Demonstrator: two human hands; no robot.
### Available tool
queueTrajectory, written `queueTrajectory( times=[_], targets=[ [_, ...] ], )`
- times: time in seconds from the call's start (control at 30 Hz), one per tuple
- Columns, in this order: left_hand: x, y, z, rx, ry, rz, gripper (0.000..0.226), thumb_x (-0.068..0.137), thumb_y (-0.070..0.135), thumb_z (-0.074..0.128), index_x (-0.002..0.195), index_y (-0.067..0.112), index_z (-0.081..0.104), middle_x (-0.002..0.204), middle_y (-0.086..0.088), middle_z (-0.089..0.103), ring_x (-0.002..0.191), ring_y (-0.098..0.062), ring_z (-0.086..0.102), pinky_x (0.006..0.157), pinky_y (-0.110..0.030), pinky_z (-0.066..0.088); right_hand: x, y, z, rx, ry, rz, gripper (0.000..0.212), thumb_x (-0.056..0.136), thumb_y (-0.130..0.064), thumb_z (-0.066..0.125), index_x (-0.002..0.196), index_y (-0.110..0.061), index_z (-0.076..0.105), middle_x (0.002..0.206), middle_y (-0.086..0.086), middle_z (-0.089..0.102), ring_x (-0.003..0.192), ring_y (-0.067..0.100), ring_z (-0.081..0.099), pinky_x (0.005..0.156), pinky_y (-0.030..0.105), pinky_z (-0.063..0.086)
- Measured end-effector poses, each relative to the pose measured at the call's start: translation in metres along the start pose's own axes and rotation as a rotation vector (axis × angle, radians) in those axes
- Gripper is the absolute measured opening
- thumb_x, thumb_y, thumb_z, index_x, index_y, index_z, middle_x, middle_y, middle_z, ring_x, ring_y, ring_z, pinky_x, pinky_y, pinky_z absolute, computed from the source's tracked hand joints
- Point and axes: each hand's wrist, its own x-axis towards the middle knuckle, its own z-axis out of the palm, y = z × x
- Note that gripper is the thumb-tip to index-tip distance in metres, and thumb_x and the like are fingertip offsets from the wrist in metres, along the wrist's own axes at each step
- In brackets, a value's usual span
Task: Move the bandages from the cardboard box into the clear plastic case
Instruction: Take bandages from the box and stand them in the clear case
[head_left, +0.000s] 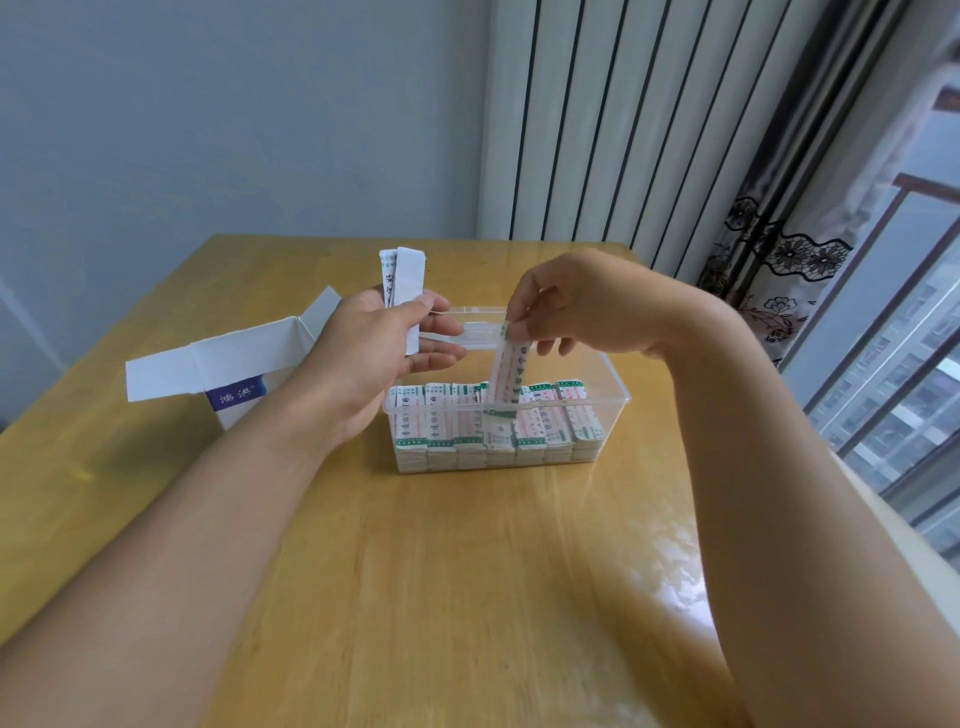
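Observation:
The clear plastic case (613, 402) sits mid-table, its front part filled with several upright stacks of white-and-green wrapped bandages (524, 441). My right hand (571, 306) hovers over the case and pinches one bandage strip (506, 376) vertically, its lower end down among the stacks. My left hand (374, 348) is left of the case, holding a few white bandage strips (402, 278) that stick up above the fingers. The open white cardboard box (234, 366) lies on its side behind my left wrist, flaps spread; its inside is hidden.
The wooden table (467, 571) extends toward me with bare surface in front of the case. A white radiator (597, 119) and a dark patterned curtain (779, 244) stand behind the table; a window (898, 364) is on the right.

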Motion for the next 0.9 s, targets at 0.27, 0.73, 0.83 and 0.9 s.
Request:
queueTrajectory(
  times=[0.27,0.73,0.83,0.9],
  targets=[
    [-0.008,0.004,0.009,0.162,-0.080,0.019,0.030,0.109,0.030,0.043,0.118,0.012,0.065,0.098,-0.007,0.078,0.084,-0.024,0.077,0.076,-0.037,0.062,0.009,-0.016,0.011,0.303,0.321,-0.130,0.007,0.091,-0.017,0.074,0.089,-0.011,0.071,0.078,-0.004,0.076,0.066,0.009,0.063,0.057,0.019,0.050],
    [-0.002,0.001,0.003,-0.003,0.061,-0.035,0.020,0.108,0.022,0.046,0.104,0.014,0.065,0.087,-0.009,0.072,0.069,-0.017,0.063,0.062,-0.029,0.049,0.030,0.008,0.042,-0.358,-0.029,0.249,0.031,0.095,-0.041,0.066,0.117,-0.021,0.073,0.092,-0.005,0.067,0.077,0.014,0.059,0.066,0.029,0.046],
    [-0.003,0.001,0.003,0.004,0.045,-0.033,0.023,0.108,0.022,0.046,0.110,0.012,0.066,0.086,-0.008,0.072,0.068,-0.016,0.063,0.062,-0.028,0.050,0.041,0.009,0.059,-0.414,0.011,0.319,0.045,0.085,-0.059,0.070,0.108,-0.020,0.072,0.083,-0.002,0.068,0.072,0.018,0.062,0.064,0.030,0.049],
    [-0.003,0.002,0.003,0.002,0.040,-0.033,0.023,0.109,0.022,0.045,0.109,0.012,0.066,0.085,-0.008,0.071,0.067,-0.015,0.063,0.061,-0.027,0.050,0.044,0.008,0.064,-0.439,0.019,0.326,0.050,0.080,-0.065,0.071,0.105,-0.021,0.072,0.080,-0.004,0.068,0.070,0.016,0.062,0.062,0.029,0.050]
  ],
)
